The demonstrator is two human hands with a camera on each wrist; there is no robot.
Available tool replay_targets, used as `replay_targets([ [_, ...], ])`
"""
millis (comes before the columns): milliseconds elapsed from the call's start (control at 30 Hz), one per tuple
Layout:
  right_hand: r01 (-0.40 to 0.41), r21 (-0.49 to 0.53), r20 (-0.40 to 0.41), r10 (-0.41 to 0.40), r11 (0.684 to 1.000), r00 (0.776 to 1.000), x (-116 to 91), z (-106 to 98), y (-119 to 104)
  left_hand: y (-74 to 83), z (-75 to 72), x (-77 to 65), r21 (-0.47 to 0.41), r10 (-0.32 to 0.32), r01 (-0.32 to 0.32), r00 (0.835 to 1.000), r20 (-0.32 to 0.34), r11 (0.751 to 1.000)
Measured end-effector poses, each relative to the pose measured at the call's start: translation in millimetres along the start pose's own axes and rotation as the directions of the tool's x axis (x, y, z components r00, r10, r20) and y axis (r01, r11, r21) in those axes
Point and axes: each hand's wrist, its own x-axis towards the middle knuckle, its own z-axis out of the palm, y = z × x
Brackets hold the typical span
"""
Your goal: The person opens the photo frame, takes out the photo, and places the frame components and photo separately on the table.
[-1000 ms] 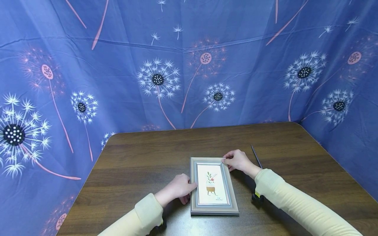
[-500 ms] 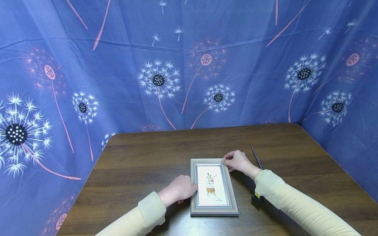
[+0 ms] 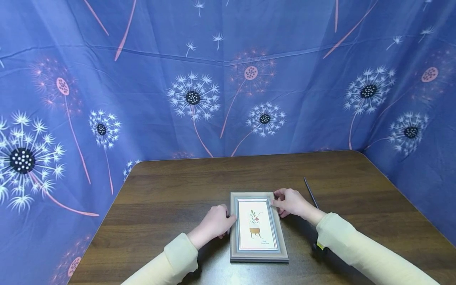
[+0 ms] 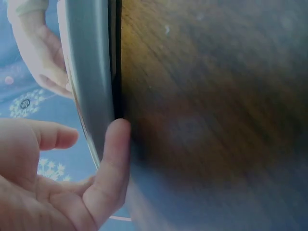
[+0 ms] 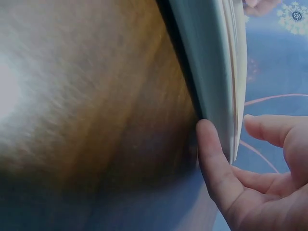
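A picture frame (image 3: 234,237) with a grey-beige border lies face up on the table. Its print (image 3: 256,231) shows a plant in a brown, legged pot. My left hand (image 3: 213,222) holds the frame's left edge, thumb over the border in the head view. The left wrist view has a fingertip (image 4: 118,129) against the side and the thumb (image 4: 60,137) just off the front. At the upper right edge, my right hand (image 3: 292,202) holds the frame between thumb (image 5: 262,129) and fingers. The right wrist view puts one finger (image 5: 211,142) on its side.
A thin dark rod (image 3: 310,192) lies on the brown wooden table (image 3: 171,186) beyond my right hand, partly hidden by the forearm. A small black object (image 3: 315,247) shows under the right sleeve. Blue dandelion-print cloth (image 3: 149,79) hangs behind and at both sides.
My right hand has moved down along the frame's right edge and slightly right. The left hand has shifted a little and its fingers have been re-set at the left edge. The frame has barely moved.
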Motion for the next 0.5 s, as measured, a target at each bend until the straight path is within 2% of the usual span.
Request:
replay_targets([
  [167, -0.018, 0.015, 0.005, 0.018, 1.0, 1.0, -10, 3, 3, -1.7, -0.1, 3.4, -0.101, -0.025, 0.023, 1.0, -0.015, 0.995],
  [500, 0.018, 0.096, 0.038, -0.022, 0.995, 0.999, -34, 8, 8, -4.0, 4.4, 2.1, -0.197, -0.028, 0.026, 1.0, -0.004, 0.98],
])
